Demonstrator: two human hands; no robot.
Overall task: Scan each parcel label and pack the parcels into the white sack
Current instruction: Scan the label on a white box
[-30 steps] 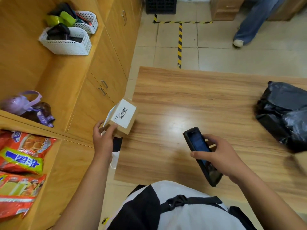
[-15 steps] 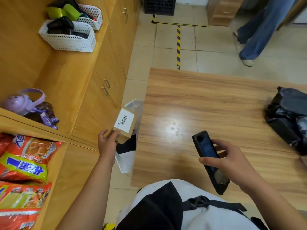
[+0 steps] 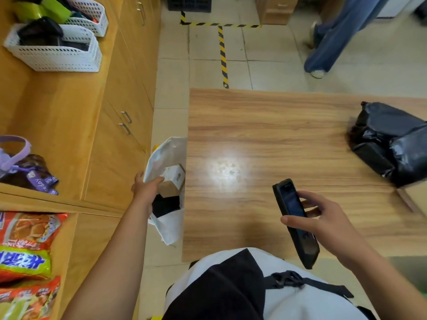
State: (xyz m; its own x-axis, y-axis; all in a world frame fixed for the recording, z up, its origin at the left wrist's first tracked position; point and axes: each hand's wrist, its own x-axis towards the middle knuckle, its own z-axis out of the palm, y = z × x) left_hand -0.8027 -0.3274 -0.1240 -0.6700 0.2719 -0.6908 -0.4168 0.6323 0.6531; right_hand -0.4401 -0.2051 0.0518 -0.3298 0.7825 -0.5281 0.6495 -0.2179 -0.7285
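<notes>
Now that the box (image 3: 172, 181) has gone from above the desk (image 3: 265, 125) edge down into the sack (image 3: 161, 153) mouth, it's nearly packed. Left hand (image 3: 147, 189) still grips it. Right hand (image 3: 328, 222) holds the scanner (image 3: 293, 211). Black parcels (image 3: 392, 144) likely next.

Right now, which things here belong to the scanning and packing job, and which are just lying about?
Job: small cardboard parcel held by the left hand, white sack, handheld scanner in the right hand, black parcels on the table.
Lying about: white baskets, snack packets, purple cup.
</notes>
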